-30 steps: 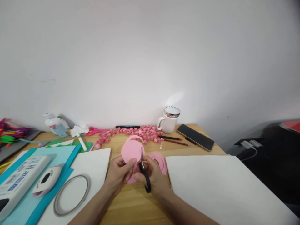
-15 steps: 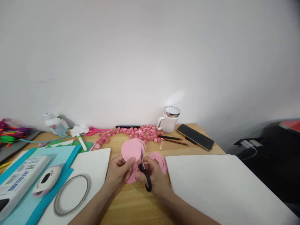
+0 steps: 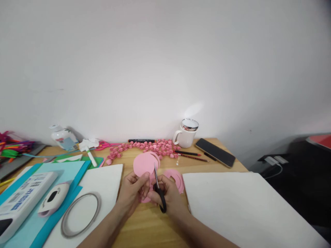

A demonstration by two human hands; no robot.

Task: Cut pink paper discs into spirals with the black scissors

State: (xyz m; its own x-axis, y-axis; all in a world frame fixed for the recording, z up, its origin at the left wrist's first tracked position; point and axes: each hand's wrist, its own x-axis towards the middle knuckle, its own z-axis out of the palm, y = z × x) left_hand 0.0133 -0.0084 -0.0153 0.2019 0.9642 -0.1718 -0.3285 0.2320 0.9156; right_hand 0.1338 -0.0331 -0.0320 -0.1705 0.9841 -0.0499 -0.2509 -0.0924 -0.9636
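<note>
My left hand (image 3: 136, 187) pinches a round piece of pink paper (image 3: 142, 164) between thumb and fingers, above the table. A curved strip partly cut from the paper arcs behind its upper right edge. Black-handled scissors (image 3: 161, 197) are in my right hand (image 3: 168, 193), blades pointing up at the right side of the paper. Below my left fingers hangs more of the pink paper. A cut pink paper spiral (image 3: 178, 177) lies on the table just right of my right hand. Behind the paper are many small rolled pink paper flowers (image 3: 165, 147).
A white mug (image 3: 185, 136), pencils (image 3: 192, 157) and a phone (image 3: 215, 152) lie at the back right. White sheets (image 3: 232, 203) cover the right side. On the left are a roll of tape (image 3: 63, 222), teal paper (image 3: 69, 181), a white bottle (image 3: 63, 137) and pink-handled scissors (image 3: 103, 144).
The cut strip behind the pink paper has shifted right and lower, closer to the paper's edge. The scissors have moved slightly along the edge. Both hands keep their grip.
</note>
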